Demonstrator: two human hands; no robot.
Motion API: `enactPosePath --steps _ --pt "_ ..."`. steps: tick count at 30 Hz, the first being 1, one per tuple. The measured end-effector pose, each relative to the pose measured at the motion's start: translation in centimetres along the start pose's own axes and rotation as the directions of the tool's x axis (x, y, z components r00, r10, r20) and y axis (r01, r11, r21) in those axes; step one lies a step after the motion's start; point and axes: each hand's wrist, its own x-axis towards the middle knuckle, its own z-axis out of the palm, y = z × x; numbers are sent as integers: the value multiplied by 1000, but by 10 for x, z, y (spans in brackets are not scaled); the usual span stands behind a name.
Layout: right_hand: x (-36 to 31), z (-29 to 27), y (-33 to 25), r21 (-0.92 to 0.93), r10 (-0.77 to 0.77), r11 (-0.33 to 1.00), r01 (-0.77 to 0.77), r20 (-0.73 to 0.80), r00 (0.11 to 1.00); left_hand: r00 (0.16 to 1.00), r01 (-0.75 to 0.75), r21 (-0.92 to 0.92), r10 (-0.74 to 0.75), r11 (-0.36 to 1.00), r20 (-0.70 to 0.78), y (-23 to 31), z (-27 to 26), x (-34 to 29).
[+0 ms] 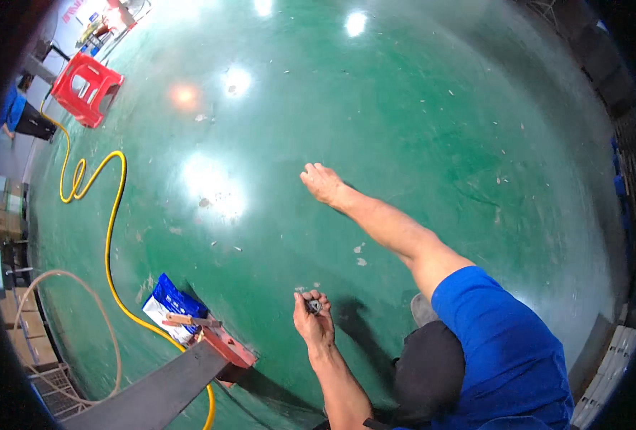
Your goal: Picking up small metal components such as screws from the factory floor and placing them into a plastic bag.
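My left hand [315,324] is low in the middle of the view, palm up. Its fingers curl round a small dark metal piece [314,307], too small to name exactly. Farther out over the green floor [404,129], my right arm stretches forward and to the left. My right hand [324,183] is closed at its end, knuckles up. Whatever its fingers hold, if anything, is hidden. Nearest to my left hand, off to its left, is a red metal block [233,347] at the end of a dark grey beam [160,387].
A blue and white bag [171,304] lies behind the block, with a wooden-handled tool [189,320] across it. A yellow hose [110,244] winds along the left. A red plastic stool [87,89] and a person in blue [15,109] are at far left. Small scraps dot the floor.
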Motion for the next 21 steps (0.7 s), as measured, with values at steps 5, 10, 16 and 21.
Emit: enactPosePath --steps 5,10,16,21 --pt "11 -6 -7 17 45 999 -46 84 995 999 23 -56 -25 998 -25 -3 10 3" --pt "-14 -59 -9 794 245 324 -514 455 856 998 62 -150 -57 987 42 -8 16 11" --pt "-78 -134 2 794 71 -200 -574 596 800 961 213 -313 -140 926 240 -32 22 31" --pt "-106 -166 -4 782 -2 -222 -582 597 802 961 221 -323 -149 920 233 -40 44 40"
